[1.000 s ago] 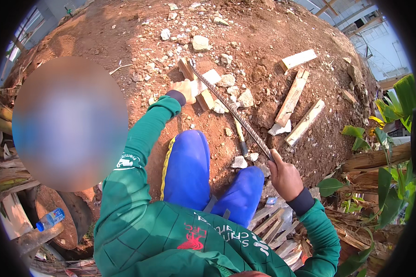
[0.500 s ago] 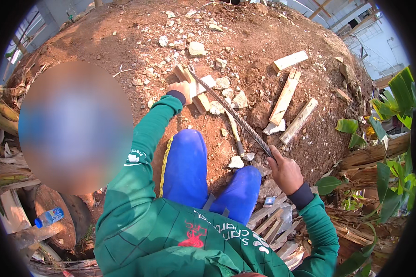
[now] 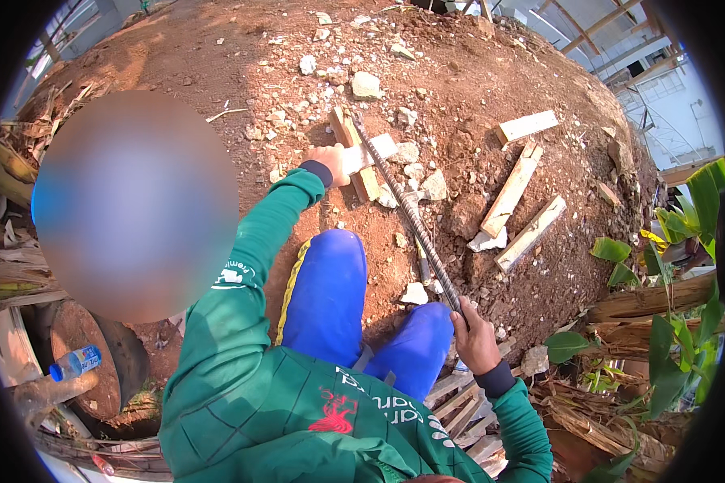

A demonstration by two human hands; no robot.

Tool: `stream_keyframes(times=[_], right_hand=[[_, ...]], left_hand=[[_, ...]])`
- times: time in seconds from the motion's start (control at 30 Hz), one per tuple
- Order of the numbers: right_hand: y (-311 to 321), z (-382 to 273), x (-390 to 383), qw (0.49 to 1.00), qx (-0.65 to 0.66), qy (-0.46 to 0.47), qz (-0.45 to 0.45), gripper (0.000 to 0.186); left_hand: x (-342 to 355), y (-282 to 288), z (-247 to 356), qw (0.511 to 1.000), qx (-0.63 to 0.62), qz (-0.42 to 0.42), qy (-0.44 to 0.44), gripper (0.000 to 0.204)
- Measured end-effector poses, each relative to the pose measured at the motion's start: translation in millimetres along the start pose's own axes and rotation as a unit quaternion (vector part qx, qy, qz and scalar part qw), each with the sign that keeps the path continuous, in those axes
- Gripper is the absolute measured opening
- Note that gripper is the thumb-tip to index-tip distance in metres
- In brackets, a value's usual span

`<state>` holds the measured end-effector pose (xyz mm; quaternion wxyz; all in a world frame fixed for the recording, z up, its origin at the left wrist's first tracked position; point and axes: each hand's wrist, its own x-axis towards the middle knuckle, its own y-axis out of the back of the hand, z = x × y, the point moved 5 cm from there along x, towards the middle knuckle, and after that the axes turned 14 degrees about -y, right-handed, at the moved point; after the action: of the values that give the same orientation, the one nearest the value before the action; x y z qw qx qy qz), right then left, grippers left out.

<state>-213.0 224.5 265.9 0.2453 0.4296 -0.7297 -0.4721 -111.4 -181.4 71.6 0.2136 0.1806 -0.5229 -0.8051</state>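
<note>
Though beside the rod [image 3: 419, 227], pale stones [image 3: 434, 186].

The camera rides up there on the person's head, above the metal rod [image 3: 411, 208], looking down and ahead over it. It sits close, its wide bowed view catching the shirt [image 3: 286, 390] this side of the rod and the wall [image 3: 675, 109] far beyond it.

A green long-sleeved jersey [image 3: 270, 394] with dark cuffs [image 3: 495, 379] bears white lettering [image 3: 385, 398] and a red chest emblem [image 3: 335, 414]. Blue trousers [image 3: 328, 290] carry a yellow stripe [image 3: 293, 291] down the left leg's outer side.
</note>
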Motion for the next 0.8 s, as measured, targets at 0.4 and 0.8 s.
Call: stream_keyframes(times=[0.4, 0.8], right_hand=[[72, 8, 56, 0.957, 0.037, -0.201, -0.207, 0.041], [85, -29, 67, 0.978, -0.021, -0.131, -0.158, 0.036]], left_hand=[[8, 36, 8, 0.988, 0.136, 0.020, -0.077, 0.031], [-1, 36, -26, 0.995, 0.092, 0.000, -0.033, 0.050]])
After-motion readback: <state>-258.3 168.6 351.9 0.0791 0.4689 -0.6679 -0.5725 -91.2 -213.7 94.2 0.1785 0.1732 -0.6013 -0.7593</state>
